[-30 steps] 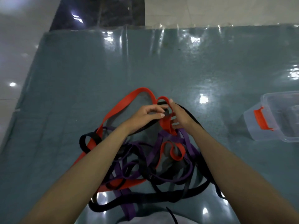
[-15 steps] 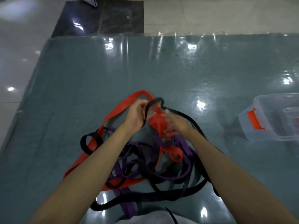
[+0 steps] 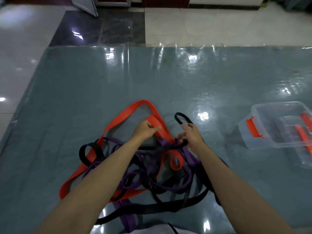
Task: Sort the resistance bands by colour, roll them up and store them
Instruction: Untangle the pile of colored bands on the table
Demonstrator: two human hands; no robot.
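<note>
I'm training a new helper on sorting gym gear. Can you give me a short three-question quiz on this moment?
1. True or false: the left hand grips the red band.
2. Which band does the right hand hold? A) purple B) black C) red
3. Fill in: the clear plastic box with red latches stands on the person's ____ side of the pile.

Key:
1. True; its fingers are curled round a fold of the red band.
2. B; the black band loops up past the hand, while the purple bands lie tangled below.
3. Right; it stands on the grey mat, apart from the pile.
</note>
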